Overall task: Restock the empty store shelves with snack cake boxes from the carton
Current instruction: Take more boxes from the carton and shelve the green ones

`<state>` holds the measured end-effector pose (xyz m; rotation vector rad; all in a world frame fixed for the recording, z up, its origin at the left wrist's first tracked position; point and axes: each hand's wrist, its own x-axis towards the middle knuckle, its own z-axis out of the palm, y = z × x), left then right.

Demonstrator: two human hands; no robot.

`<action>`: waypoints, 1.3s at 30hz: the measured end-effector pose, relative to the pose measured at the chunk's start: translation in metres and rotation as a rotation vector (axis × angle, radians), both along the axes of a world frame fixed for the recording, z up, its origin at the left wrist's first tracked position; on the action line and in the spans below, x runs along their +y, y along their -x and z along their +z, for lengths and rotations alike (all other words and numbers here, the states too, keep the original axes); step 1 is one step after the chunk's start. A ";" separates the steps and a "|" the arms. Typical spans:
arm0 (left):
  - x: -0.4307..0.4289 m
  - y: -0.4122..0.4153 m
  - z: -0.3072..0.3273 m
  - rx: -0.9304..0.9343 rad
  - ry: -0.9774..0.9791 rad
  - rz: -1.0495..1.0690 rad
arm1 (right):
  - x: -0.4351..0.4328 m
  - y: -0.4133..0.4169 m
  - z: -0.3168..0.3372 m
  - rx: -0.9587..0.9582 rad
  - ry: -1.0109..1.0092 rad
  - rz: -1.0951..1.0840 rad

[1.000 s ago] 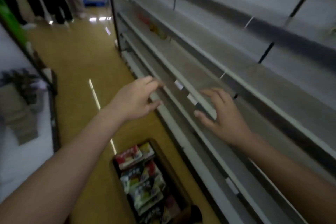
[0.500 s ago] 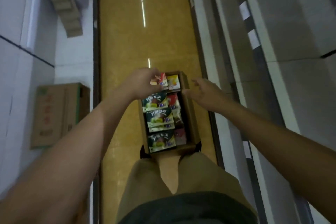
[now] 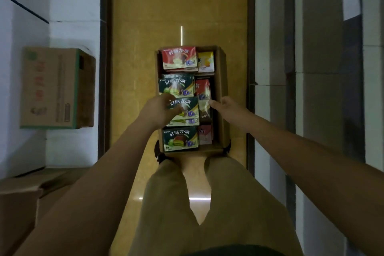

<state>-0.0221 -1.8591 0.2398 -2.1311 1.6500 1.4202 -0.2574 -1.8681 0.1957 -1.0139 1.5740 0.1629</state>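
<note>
An open brown carton [image 3: 221, 93] stands on the yellow floor in front of my feet, packed with snack cake boxes. A red box [image 3: 179, 58] and a yellow box [image 3: 205, 61] lie at its far end. Three green boxes fill the left column, with narrower red boxes [image 3: 202, 89] on edge at the right. My left hand [image 3: 159, 110] is curled around the left edge of the middle green box [image 3: 187, 108], which sits slightly raised. Fingers apart, my right hand [image 3: 228, 108] reaches in from the right, its fingertips at that box's right edge. The grey store shelves [image 3: 318, 68] run along the right.
A closed cardboard carton [image 3: 52, 87] lies on the white surface at the left. Another brown carton [image 3: 16, 203] sits at the lower left. My legs in tan trousers [image 3: 199, 203] stand just behind the open carton. The narrow aisle floor [image 3: 180, 6] stretches ahead.
My view dropped from the shelves to the carton. Both hands came down from shelf height into the carton; the left moved from the far red box back to the middle green box.
</note>
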 end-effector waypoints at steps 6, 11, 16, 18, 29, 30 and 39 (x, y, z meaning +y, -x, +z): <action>0.023 -0.016 -0.097 0.062 -0.195 0.477 | 0.012 -0.019 -0.092 -0.006 -0.178 -0.235; 0.043 -0.030 -0.185 0.090 -0.306 0.652 | 0.025 -0.039 -0.161 -0.030 -0.302 -0.413; 0.043 -0.035 -0.243 0.181 -0.279 0.710 | 0.027 -0.057 -0.221 -0.062 -0.333 -0.498; 0.040 -0.037 -0.260 0.222 -0.276 0.714 | 0.026 -0.064 -0.239 -0.088 -0.334 -0.517; 0.031 -0.032 -0.298 0.420 -0.394 0.948 | 0.008 -0.072 -0.271 -0.146 -0.332 -0.534; 0.030 -0.031 -0.299 0.437 -0.404 0.958 | 0.008 -0.072 -0.272 -0.147 -0.331 -0.540; 0.035 -0.030 -0.306 0.474 -0.382 1.038 | 0.013 -0.081 -0.284 -0.127 -0.255 -0.614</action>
